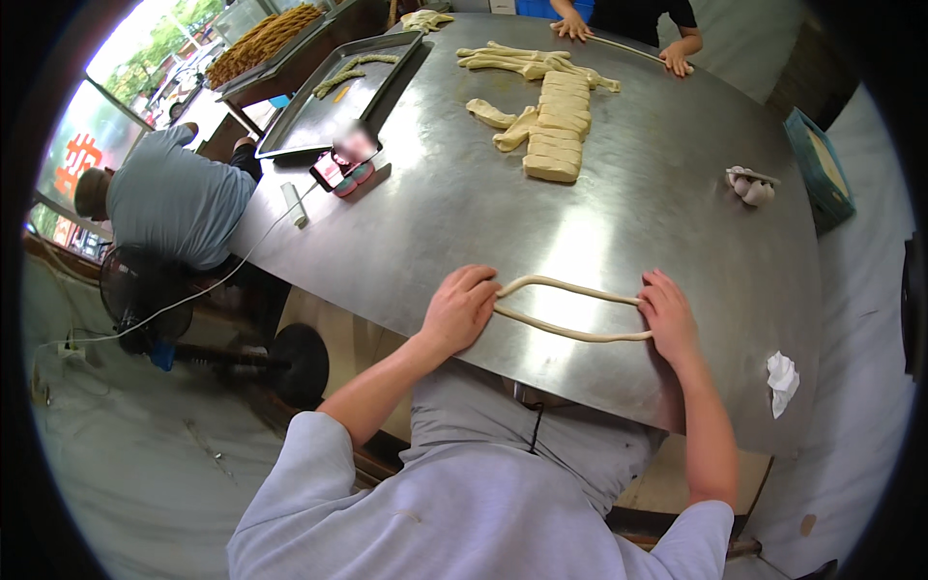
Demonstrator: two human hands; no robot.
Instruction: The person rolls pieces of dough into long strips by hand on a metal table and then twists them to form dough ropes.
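Note:
A thin dough rope (569, 333) runs in two strands across the steel table in front of me, bowed apart in the middle. Over its left end lies my left hand (460, 308), fingers together and bent around the dough. My right hand (668, 315) covers the other end, near the table's front edge. Both palms hide how the strands meet. Farther up the table, a slab of pale dough (558, 127) is cut crosswise into several strips. Loose dough strips (515, 59) lie in a heap just beyond it.
A metal tray (319, 123) with twisted dough stands back left, near a phone on a stand (346, 167). At the far edge, a co-worker's hands (623, 47) hold another dough rope. Crumpled tissue (783, 384) lies right. A seated person (174, 196) and a fan (145, 297) are left.

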